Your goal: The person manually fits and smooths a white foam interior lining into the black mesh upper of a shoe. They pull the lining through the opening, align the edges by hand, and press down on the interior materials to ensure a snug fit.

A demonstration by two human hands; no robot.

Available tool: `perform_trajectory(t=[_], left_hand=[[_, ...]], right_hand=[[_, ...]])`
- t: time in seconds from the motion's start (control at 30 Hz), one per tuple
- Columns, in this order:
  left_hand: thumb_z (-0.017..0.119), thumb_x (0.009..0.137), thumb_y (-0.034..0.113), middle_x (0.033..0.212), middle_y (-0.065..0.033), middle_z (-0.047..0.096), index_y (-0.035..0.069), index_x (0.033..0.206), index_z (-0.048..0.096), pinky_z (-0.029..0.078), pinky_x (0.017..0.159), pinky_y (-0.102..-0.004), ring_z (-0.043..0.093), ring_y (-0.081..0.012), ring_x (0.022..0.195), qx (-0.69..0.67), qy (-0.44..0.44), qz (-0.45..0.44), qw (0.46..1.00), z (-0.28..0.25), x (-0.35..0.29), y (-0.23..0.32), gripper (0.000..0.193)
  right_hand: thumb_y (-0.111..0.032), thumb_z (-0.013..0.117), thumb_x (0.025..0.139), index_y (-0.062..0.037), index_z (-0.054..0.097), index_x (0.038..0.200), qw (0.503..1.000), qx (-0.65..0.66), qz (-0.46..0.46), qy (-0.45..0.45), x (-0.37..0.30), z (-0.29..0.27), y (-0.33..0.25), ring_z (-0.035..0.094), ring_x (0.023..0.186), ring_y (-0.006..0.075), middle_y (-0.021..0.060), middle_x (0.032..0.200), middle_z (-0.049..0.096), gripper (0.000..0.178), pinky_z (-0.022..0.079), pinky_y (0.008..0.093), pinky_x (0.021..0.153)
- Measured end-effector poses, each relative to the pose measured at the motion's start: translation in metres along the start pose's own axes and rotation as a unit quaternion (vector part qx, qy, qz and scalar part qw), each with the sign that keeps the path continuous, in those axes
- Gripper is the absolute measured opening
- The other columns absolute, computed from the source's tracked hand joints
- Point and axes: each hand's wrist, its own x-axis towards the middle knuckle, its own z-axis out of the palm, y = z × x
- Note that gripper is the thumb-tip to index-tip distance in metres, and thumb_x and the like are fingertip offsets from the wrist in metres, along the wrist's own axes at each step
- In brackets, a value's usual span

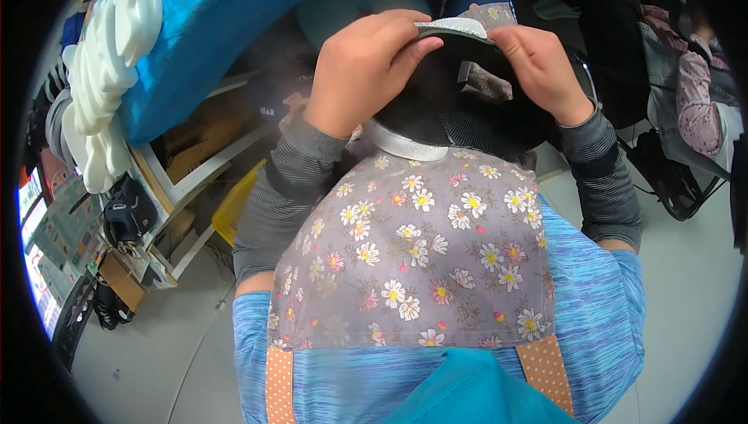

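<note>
Pinching a curved pale strip (452,27) at both ends, out past the far edge of a grey floral apron (421,245). The left hand (362,66) has its thumb and fingers closed on one end; the right hand (541,70) has its thumb pressed on the other, though I can't really tell what its tucked fingers are doing. Under the strip it's dark and murky, so maybe it joins the silvery band (409,144) nearer the apron, not sure. Off left, white curved pieces (101,73) hang beside a bright blue cover (210,19).
</note>
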Motion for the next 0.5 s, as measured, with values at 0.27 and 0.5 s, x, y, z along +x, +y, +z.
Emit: perform_trajectory(t=[0.27, 0.5], left_hand=[[0.081, 0.083, 0.022, 0.107, -0.0099, 0.073, 0.000, 0.088, 0.069, 0.055, 0.067, -0.0302, 0.069, -0.0251, 0.080, 0.066, 0.004, -0.029, 0.997, -0.002, 0.003, -0.006, 0.026], [0.080, 0.083, 0.017, 0.098, -0.0103, 0.074, 0.001, 0.077, 0.062, 0.051, 0.061, -0.0302, 0.064, -0.0258, 0.068, 0.113, -0.040, -0.103, 0.987, -0.013, 0.009, -0.001, 0.025]], right_hand=[[-0.029, 0.067, 0.096, -0.0030, 0.070, 0.109, 0.993, -0.087, 0.066, -0.041, -0.008, 0.005, 0.009, 0.071, 0.091, 0.0313, 0.0159, 0.100, 0.072, 0.029, 0.055, 0.0343, 0.079], [-0.026, 0.069, 0.094, -0.0064, 0.073, 0.108, 0.993, -0.076, 0.082, -0.044, -0.006, 0.003, 0.010, 0.067, 0.071, 0.0338, 0.0174, 0.085, 0.070, 0.024, 0.053, 0.0361, 0.063]])
